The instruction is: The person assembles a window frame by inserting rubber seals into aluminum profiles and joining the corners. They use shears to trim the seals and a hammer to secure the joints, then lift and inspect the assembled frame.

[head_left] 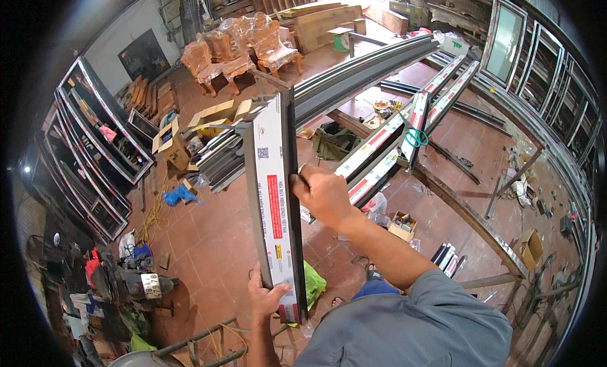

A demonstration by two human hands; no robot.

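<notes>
A long metal profile bar (pixel 270 177), dark at its sides with a white printed film and a red label on its face, stands up before me, tilted away. Around its near end my left hand (pixel 269 297) is closed, the thumb lying across the white face. My right hand (pixel 321 193) is closed in a fist against the bar's dark right edge, about midway along it. Whatever its fingertips pinch there is hidden. A bright green bag (pixel 313 285) lies on the floor behind the near end.
Film-covered profiles (pixel 379 142) rest on stands to the right, with a green cord loop (pixel 415 138) on them. Beyond are long grey profiles (pixel 367 66) and wrapped wooden chairs (pixel 218 54). Frames (pixel 95 133) lean left above a motorbike (pixel 126 281). A cardboard box (pixel 172 145) sits behind.
</notes>
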